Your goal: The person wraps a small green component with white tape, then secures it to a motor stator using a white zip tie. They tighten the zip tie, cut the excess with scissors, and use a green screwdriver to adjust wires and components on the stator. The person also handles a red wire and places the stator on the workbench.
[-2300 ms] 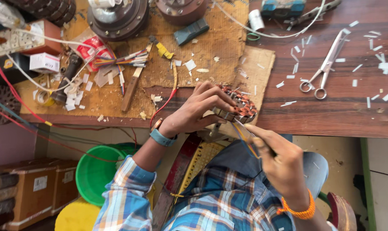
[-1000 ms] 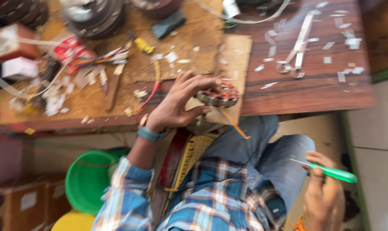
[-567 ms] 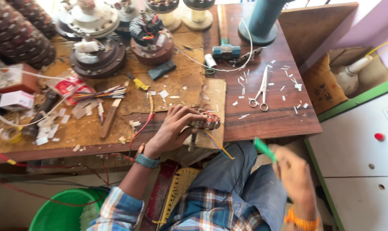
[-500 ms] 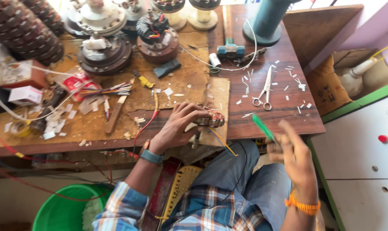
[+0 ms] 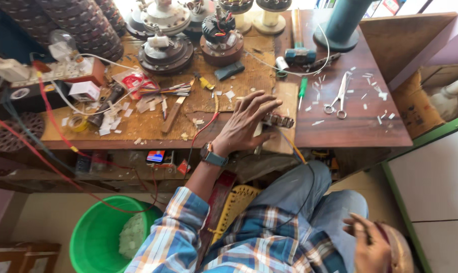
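**Copper-wound coil under the left hand at the bench edge**

Copper and red windings show on a small motor coil (image 5: 278, 120) that lies near the front edge of the wooden workbench (image 5: 350, 126), on a pale board. The left hand (image 5: 244, 124) rests over its left part with fingers spread apart, the palm down on the board and the fingertips reaching toward the coil; it presses rather than grips. A watch with a teal strap (image 5: 213, 155) sits on that wrist, above a plaid sleeve (image 5: 173, 232).

The right hand (image 5: 368, 242) is low at the bottom right, well apart from the bench, beside the person's knee in blue jeans. Its fingers look curled together, but the view is blurred there and I cannot tell whether it holds anything.

On the bench just beyond the coil lies a green-handled screwdriver (image 5: 302, 91), and further right a pair of steel scissors (image 5: 338, 96) among scattered white scraps. A hammer with a blue head (image 5: 299, 50) lies behind the screwdriver. Several round fan motors (image 5: 166, 48) stand along the back, with dark stacked stator rings (image 5: 77, 20) at the far left. A bundle of thin sticks and a wooden strip (image 5: 172, 114) lie among paper bits on the left part of the top. Red wires hang over the front edge, and a green plastic tub (image 5: 100, 235) stands on the floor below.
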`<action>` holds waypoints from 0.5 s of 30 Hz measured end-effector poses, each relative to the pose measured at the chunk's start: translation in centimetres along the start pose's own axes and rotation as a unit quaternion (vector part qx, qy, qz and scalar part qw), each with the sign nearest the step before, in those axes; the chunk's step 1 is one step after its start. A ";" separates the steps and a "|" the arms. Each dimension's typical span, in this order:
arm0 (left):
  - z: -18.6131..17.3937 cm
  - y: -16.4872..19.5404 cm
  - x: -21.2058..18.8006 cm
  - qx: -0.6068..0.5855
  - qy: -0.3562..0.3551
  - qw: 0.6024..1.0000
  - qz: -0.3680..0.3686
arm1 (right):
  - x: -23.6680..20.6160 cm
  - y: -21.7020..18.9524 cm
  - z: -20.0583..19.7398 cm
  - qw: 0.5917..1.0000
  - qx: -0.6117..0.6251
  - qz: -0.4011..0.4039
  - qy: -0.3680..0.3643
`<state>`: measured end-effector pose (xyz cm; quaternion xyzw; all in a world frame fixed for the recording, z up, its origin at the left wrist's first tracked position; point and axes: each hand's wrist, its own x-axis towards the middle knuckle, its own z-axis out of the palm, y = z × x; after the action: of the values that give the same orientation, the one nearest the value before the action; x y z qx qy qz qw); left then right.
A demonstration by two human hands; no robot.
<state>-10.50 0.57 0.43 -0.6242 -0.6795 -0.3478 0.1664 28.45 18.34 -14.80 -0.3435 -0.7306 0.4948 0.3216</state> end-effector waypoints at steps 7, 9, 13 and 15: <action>-2.0 3.6 -3.4 -0.020 0.087 0.993 -0.083 | -3.0 -2.1 0.4 0.975 0.163 -0.068 0.136; -2.8 4.1 -4.7 -0.032 0.087 0.991 -0.092 | -3.8 -3.2 1.4 0.975 0.177 -0.053 0.120; -3.1 3.1 -5.6 0.004 0.085 0.994 -0.073 | -5.3 -4.5 4.3 0.977 0.197 -0.054 0.068; -2.7 2.0 -4.8 0.027 0.045 0.998 -0.046 | -5.7 -4.8 6.2 0.974 0.212 -0.050 0.057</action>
<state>-8.33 -4.80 -0.29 -0.5709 -0.7086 -0.3647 0.1974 25.77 9.25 -12.87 -0.2580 -0.6057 0.6011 0.4531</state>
